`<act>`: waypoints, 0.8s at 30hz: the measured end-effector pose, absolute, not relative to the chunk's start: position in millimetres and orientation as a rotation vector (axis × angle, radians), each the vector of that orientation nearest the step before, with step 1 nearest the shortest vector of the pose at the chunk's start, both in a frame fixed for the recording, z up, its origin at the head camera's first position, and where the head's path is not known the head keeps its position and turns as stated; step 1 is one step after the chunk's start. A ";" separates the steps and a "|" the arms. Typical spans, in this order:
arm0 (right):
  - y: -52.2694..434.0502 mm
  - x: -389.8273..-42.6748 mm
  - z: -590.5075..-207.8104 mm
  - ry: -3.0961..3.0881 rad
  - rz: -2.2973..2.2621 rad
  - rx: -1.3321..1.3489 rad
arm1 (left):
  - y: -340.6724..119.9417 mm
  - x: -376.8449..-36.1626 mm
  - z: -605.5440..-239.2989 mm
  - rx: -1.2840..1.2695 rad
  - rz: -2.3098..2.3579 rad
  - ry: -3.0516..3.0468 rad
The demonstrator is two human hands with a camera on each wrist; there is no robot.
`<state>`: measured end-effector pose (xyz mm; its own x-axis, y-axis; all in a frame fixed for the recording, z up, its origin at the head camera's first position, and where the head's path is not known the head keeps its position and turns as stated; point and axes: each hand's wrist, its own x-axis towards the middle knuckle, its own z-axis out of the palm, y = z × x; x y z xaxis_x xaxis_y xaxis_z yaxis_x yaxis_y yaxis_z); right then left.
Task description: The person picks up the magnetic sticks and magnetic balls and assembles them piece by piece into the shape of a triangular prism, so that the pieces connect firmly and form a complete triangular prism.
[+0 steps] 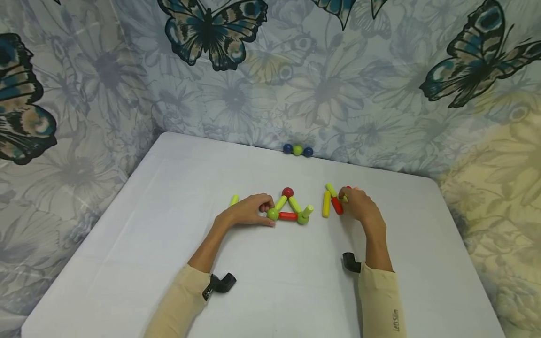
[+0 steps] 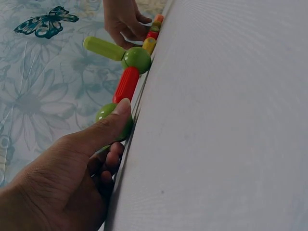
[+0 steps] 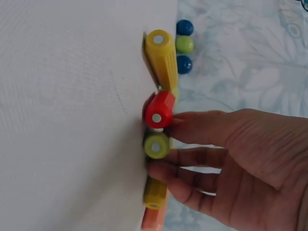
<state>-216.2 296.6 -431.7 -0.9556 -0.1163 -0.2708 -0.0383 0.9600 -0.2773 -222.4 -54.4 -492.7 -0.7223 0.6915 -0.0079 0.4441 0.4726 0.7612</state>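
Our left hand (image 1: 249, 210) grips the triangle's (image 1: 288, 216) green ball (image 1: 273, 214), right hand (image 1: 359, 206) pinches a green stick (image 3: 157, 146) right of the triangle. Behind it, three balls (image 1: 297, 150) hug the table's (image 1: 270, 281) far edge.

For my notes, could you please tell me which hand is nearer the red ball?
Left: the left hand is just left of the red ball, holding a green ball; the right hand is farther, to its right, among rods.

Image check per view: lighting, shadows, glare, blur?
Head: bright, soft shadow beside the right forearm; left wrist: dimmer, left hand in shade, faint sheen on the farther green ball; right wrist: dim, broad soft shadow on the white table, lower left of the red rod; no heavy motion blur in any view.
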 end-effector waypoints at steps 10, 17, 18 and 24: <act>298.3 -215.3 -419.4 2.886 -0.619 -0.255 | -52.4 -223.8 -492.6 0.962 1.108 2.410; 265.8 -202.6 -393.6 2.952 -1.026 -0.546 | -52.0 -223.8 -493.5 0.954 1.108 2.420; 258.5 -199.7 -390.2 2.941 -1.080 -0.603 | -52.1 -223.7 -493.4 0.955 1.106 2.421; 215.4 -187.3 -384.3 2.818 -1.186 -0.889 | -52.5 -222.7 -492.6 0.957 1.084 2.433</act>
<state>-187.3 215.4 -384.3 -0.8432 -0.4783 0.2455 -0.5099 0.5666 -0.6473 -222.7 -52.5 -492.6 -0.7286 0.6849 -0.0109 0.4499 0.4905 0.7463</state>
